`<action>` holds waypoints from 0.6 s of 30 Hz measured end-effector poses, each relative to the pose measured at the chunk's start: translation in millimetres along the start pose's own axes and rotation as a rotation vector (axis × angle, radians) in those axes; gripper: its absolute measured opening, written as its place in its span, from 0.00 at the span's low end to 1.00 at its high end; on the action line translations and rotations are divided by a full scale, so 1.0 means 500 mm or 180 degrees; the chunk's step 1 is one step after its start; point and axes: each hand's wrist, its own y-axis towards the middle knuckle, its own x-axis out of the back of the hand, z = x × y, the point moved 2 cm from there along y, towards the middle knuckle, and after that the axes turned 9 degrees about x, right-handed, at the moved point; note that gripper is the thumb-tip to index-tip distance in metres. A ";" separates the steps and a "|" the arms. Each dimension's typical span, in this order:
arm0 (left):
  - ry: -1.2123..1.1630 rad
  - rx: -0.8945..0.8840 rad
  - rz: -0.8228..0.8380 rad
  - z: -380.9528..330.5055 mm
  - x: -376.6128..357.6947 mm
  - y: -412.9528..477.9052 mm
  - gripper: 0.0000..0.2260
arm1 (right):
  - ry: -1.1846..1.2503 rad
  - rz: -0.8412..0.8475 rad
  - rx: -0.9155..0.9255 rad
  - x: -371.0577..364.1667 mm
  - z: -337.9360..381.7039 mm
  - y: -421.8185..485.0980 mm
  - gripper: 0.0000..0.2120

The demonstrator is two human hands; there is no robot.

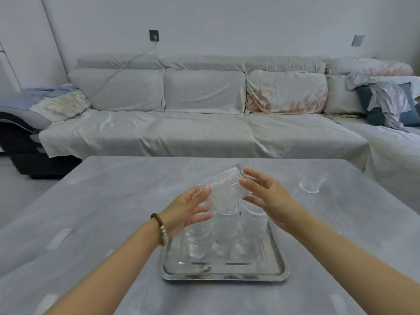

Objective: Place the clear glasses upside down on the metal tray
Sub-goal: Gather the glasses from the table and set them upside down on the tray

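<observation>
A: Currently, item one: ribbed glass, clear, held in the air between both hands, tipped on its side, base toward the right hand, mouth toward the left.

B: State of the hands?

A: Left hand, fingers spread, fingertips against the rim end of the glass. Right hand, fingers extended and loosely parted, touching the base end. Neither is wrapped around it; the glass is cradled between the two.

B: Item two?

A: Metal tray, directly below the hands, nearer the person. Glasses on tray, several, clear, grouped at the far half just under the held glass. They appear to be inverted, though exact count is hard to tell through the reflections. Near half of the tray bare.

B: Anything off the tray?

A: One plain glass, upright on the table, beyond and outboard of the right hand, well apart from the tray.

B: Step in hand?

A: Judged: turning the ribbed glass over, mid-rotation, before setting it down.

B: Next move calls for?

A: Finishing the turn until the mouth faces down, then lowering onto a bare part of the tray without knocking the neighbours. The plain glass likely follows.
</observation>
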 end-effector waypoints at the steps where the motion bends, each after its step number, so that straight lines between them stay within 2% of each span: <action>1: 0.0028 0.0015 -0.0015 0.012 0.001 -0.011 0.29 | -0.0139 -0.0036 0.0034 -0.012 -0.004 -0.004 0.37; 3: 0.0193 -0.0012 -0.0178 0.032 0.001 -0.025 0.29 | -0.0338 -0.0103 0.0079 -0.025 -0.011 -0.012 0.40; 6: 0.0417 -0.0095 -0.0418 0.056 -0.002 -0.033 0.29 | -0.0545 -0.0153 0.0108 -0.021 -0.020 -0.026 0.37; 10: 0.0592 -0.0109 -0.0373 0.078 -0.028 -0.027 0.18 | -0.0937 -0.0135 0.0113 0.007 -0.037 -0.059 0.39; 13: 0.0696 -0.0063 -0.0274 0.098 -0.064 -0.013 0.14 | -0.1023 -0.0153 0.0099 0.032 -0.050 -0.084 0.34; 18: 0.0789 -0.0033 -0.0227 0.139 -0.120 0.022 0.20 | -0.1217 -0.0175 0.0090 0.072 -0.076 -0.119 0.27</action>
